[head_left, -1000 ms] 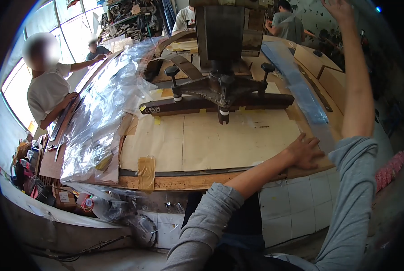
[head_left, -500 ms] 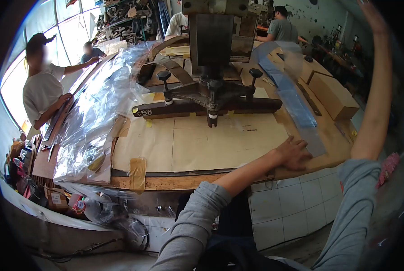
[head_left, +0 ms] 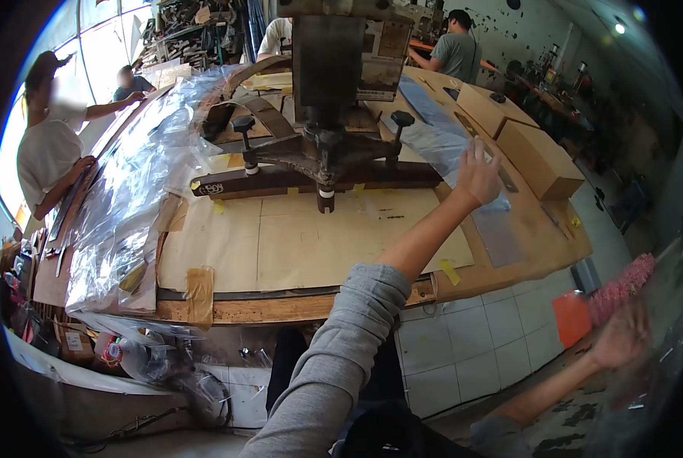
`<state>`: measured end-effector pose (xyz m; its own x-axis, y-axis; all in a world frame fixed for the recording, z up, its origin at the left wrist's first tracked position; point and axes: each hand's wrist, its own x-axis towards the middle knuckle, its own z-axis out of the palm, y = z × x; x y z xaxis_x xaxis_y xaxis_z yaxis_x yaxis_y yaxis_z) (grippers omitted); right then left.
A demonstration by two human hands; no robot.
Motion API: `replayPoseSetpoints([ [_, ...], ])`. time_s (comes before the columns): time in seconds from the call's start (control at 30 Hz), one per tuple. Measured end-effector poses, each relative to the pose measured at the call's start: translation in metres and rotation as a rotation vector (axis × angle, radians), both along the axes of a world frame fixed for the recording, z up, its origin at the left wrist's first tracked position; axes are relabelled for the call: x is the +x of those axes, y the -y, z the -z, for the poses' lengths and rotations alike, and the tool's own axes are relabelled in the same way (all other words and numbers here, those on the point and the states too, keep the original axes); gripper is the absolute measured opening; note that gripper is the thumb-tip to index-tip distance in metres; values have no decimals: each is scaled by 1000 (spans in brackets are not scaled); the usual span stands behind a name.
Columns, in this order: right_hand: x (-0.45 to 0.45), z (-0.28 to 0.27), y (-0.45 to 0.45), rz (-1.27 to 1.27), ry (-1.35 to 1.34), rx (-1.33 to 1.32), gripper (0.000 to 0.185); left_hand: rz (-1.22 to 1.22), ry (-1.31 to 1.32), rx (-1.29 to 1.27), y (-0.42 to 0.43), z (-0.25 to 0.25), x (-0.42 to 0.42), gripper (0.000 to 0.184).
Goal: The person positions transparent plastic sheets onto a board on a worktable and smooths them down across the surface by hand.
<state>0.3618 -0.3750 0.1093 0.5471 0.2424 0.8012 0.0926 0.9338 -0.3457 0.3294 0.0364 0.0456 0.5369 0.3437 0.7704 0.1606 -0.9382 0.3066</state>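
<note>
My left hand (head_left: 479, 175) is over the right part of the table, at the strip of clear bluish plastic sheets (head_left: 441, 141). Its fingers stretch upward, somewhat apart, with nothing visible in them. Low on the right, my right hand (head_left: 624, 336) is smeared by motion beside a pink bundle (head_left: 624, 281). A see-through film seems to hang near it; whether the fingers hold it is unclear. Left of my left hand, a dark press head with a crossbar (head_left: 318, 181) stands above a pale paper-covered board (head_left: 303, 248).
Crumpled clear plastic (head_left: 128, 198) covers the table's left side. Cardboard boxes (head_left: 540, 156) sit at the right edge. A person (head_left: 51, 145) stands at the left, others farther back. An orange sheet (head_left: 572, 319) is below right.
My left hand has lifted from the table's front right edge and moved forward to the plastic sheets. My right arm has swung down from high up. The view has shifted slightly right.
</note>
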Motion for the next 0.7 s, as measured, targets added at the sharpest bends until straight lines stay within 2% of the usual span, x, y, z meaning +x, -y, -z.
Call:
replayPoseSetpoints([
  [0.07,9,12,-8,-31,-136,-200,31,139,-134,-51,11,0,-10,61],
  [0.1,13,4,-29,-315,-109,-358,29,207,-198,-75,16,0,-13,60],
  [0.17,3,-4,-86,592,189,-1028,29,278,-348,-38,30,13,-8,57],
  [0.2,-1,-5,-112,648,286,-1153,28,309,-422,-18,36,22,-6,56],
  [0.23,-4,-3,-137,704,385,-1273,28,247,-324,106,42,38,-5,54],
  [0.3,-5,11,-182,631,478,-1103,24,119,-126,358,50,73,-1,51],
  [0.37,9,29,-214,396,397,-1081,23,175,-41,342,50,88,7,49],
  [0.4,20,36,-229,356,364,-1178,23,203,-5,330,49,92,8,49],
  [0.5,34,45,-253,250,281,-1421,23,347,-66,158,46,94,7,49],
  [0.57,30,42,-262,223,275,-1497,24,383,-273,84,48,73,-7,50],
  [0.63,31,44,-263,287,301,-1463,22,386,-326,72,48,71,-8,51],
  [0.7,31,50,-261,288,241,-1434,21,361,-230,122,52,73,-10,52],
])
